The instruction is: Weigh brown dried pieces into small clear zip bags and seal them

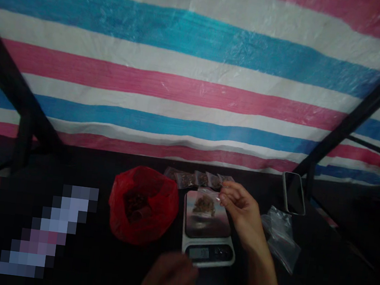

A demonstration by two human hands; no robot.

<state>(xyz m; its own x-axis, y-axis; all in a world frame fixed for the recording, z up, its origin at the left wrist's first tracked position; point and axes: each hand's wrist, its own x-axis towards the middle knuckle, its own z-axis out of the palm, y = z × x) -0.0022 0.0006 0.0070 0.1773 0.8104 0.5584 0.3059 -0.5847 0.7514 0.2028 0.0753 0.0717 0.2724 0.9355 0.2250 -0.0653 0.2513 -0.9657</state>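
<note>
My right hand (239,206) pinches the top corner of a small clear zip bag (205,204) with brown, crumbly dried material in it. This bag is over the steel plate of a white digital scale (207,230); I cannot tell whether it rests there. The scale's display is lit, its digits too faint to read surely. My left hand (169,278) is low in front of the scale, smeared by motion, its fingers unclear. Left of the scale stands an open red plastic bag (118,217) with dark loose material and what looks like a clear scoop or cup inside.
Several filled small bags (187,180) lie in a row behind the scale. To the right are clear, flat plastic bags (280,237) and a phone (293,193). The black table (86,167) meets a striped tarpaulin (183,86) at the back, with dark slanted poles (356,112) at both sides.
</note>
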